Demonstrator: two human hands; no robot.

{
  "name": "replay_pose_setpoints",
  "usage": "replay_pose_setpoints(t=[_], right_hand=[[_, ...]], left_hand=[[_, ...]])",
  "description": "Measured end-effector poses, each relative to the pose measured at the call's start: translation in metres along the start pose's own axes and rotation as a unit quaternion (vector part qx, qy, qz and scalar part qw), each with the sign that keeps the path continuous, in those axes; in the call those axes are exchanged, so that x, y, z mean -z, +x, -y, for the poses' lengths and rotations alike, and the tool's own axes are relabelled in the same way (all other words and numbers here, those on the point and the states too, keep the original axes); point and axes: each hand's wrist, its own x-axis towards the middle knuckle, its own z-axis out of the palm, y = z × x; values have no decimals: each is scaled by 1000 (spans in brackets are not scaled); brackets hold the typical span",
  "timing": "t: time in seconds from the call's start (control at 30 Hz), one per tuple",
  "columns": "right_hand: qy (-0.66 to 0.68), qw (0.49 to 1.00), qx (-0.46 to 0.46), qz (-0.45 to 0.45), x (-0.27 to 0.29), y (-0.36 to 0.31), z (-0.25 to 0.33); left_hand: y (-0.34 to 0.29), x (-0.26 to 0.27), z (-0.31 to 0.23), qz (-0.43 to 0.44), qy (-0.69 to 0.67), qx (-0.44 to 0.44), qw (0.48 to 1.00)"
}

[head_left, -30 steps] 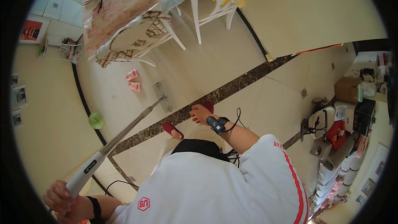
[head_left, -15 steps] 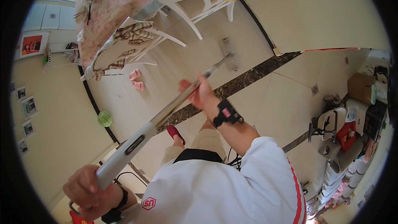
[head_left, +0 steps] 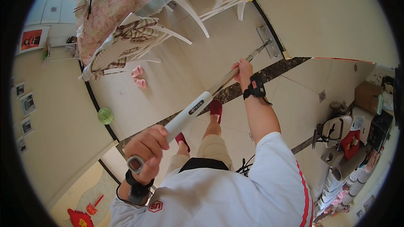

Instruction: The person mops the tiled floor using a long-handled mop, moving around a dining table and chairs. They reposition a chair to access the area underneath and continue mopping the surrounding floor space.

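Observation:
A flat mop (head_left: 182, 121) slants across the view, its thick pale grey grip near me and its thin metal pole reaching away to the far right. Around the grip, just below the hollow end, my left hand (head_left: 146, 146) is wrapped. Farther along, the fingers of my right hand (head_left: 243, 72) are closed round the metal pole. The grey rectangular mop head (head_left: 265, 34) lies on the tiled floor (head_left: 198, 59), close along the dark baseboard of the right wall. Dark bands sit on both my wrists.
White chairs (head_left: 195, 21) stand by a table with a pink floral cloth (head_left: 118, 0). Pink slippers (head_left: 138, 77) lie on the floor; a watermelon (head_left: 105, 116) rests by the left wall. A dark marble strip (head_left: 277, 69) crosses the floor. A stroller-like frame (head_left: 334, 130) stands at right.
The mop head has moved right to the baseboard. My left hand has come forward and right with the grip. My right hand, previously with fingers spread, has closed round the pole. My right foot stepped forward.

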Motion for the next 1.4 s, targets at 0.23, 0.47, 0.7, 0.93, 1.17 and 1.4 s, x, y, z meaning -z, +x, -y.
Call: replay_pose_setpoints(t=[0.23,0.47,0.7,0.93,1.17,1.4], right_hand=[[-219,973,-32,59,-5,57,-65],[-289,912,7,289,-23,5,-253],[-108,880,-448,118,-30,-139,-374],[-199,868,-452,47,-36,-170,-337],[-135,912,-381,67,-27,-227,-240],[-152,958,-242,-25,21,-153,-129]], left_hand=[[-24,26,-29,-74,3,20,997],[-74,82,-123,-152,77,-6,985],[-99,86,-220,-126,158,-48,978],[-67,31,-205,-23,163,-147,975],[-66,48,-202,106,-71,-250,960],[-78,90,-145,214,-72,-112,968]])
